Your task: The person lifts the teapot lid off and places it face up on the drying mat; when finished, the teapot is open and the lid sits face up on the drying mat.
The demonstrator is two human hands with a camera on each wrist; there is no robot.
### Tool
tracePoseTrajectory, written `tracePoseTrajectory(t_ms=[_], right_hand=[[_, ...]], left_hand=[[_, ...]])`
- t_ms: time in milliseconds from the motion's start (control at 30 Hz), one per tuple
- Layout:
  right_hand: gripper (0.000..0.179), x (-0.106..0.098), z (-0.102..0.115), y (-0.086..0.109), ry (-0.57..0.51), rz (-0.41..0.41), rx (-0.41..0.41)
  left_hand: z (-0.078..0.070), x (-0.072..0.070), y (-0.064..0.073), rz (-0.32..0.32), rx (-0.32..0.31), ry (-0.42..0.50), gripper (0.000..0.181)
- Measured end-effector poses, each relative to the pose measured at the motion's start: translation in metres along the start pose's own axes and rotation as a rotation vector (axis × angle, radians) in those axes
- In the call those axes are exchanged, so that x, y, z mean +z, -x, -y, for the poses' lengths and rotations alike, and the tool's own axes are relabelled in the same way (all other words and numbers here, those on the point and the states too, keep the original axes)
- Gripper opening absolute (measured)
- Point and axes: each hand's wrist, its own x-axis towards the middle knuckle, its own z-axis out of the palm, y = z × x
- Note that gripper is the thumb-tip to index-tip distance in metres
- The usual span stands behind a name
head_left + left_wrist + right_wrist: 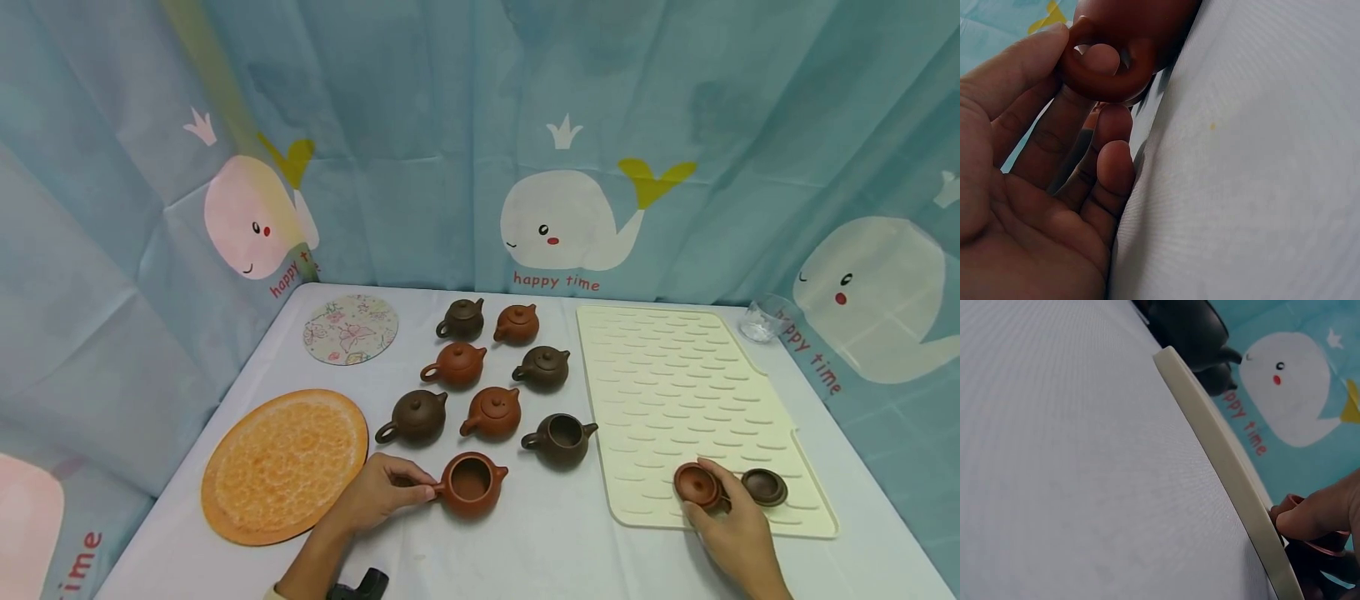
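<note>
My left hand (384, 492) pinches the ring handle (1107, 84) of a reddish-brown teapot (471, 502) at the table's front. This teapot has no lid on, and its round mouth faces up. Over the front right of the cream drying mat (645, 375), my right hand (735, 521) grips a reddish-brown teapot lid (696, 483), hollow side up, between thumb and fingers. A dark brown lid (763, 487) lies on the mat just right of those fingers. Behind the held teapot stands a lidless dark brown teapot (564, 440).
Several lidded teapots, such as a dark one (417, 417) and a reddish one (495, 412), stand in rows toward the back. Left are a round orange mat (288, 467) and a smaller floral one (351, 330). A clear cup (759, 323) stands back right.
</note>
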Motion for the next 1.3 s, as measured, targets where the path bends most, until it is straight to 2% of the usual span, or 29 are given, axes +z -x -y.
tracePoseTrajectory(t_ms=[467,833,1000,1133,1300], right_hand=[[0.077,-0.003,-0.002,0.002,0.08,-0.002,-0.065],[0.078,-0.004,-0.004,0.003,0.119,-0.017,-0.112],[0.078,-0.008,0.001,0.004,0.116,-0.036,-0.153],[0.078,-0.016,0.011,0.001,0.101,-0.083,-0.219],[0.08,-0.03,0.028,-0.004,0.019,-0.141,-0.292]], left_hand=[[0.003,0.003,-0.002,0.006,0.017,0.006,0.014],[-0.002,0.005,-0.002,-0.016,-0.011,-0.016,0.015],[-0.008,0.002,-0.001,-0.088,-0.043,-0.074,0.021],[-0.018,-0.002,0.0,-0.191,-0.061,-0.141,0.027],[-0.03,-0.004,-0.005,-0.315,-0.08,-0.153,0.031]])
